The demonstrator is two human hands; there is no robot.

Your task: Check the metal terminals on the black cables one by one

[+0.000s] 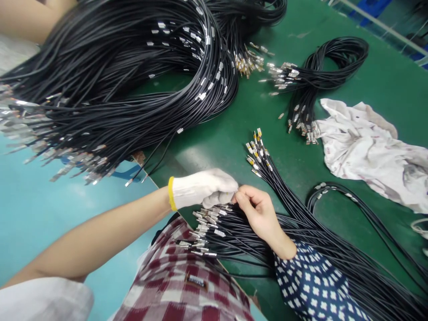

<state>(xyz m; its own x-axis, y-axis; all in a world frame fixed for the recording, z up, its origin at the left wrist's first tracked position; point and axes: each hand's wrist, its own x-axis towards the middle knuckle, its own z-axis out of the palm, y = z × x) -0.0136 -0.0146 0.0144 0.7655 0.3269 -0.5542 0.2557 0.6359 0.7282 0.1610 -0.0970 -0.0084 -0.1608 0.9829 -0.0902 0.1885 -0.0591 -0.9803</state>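
Observation:
My left hand, in a white knit glove with a yellow cuff, is closed with its fingertips pressed together. My right hand, bare below a dark patterned sleeve, pinches thumb against forefinger right at the glove's tips. Whatever lies between the two hands is too small and hidden to make out. Just below them a bundle of black cables with bare metal terminals lies at the table's near edge. Beyond my right hand, another cable bundle ends in metal terminals with yellow marks.
A large coil of black cables overhangs the green table's left edge. Further back lies a smaller looped bundle, with a crumpled white cloth nearby. Another person's arm shows at top left.

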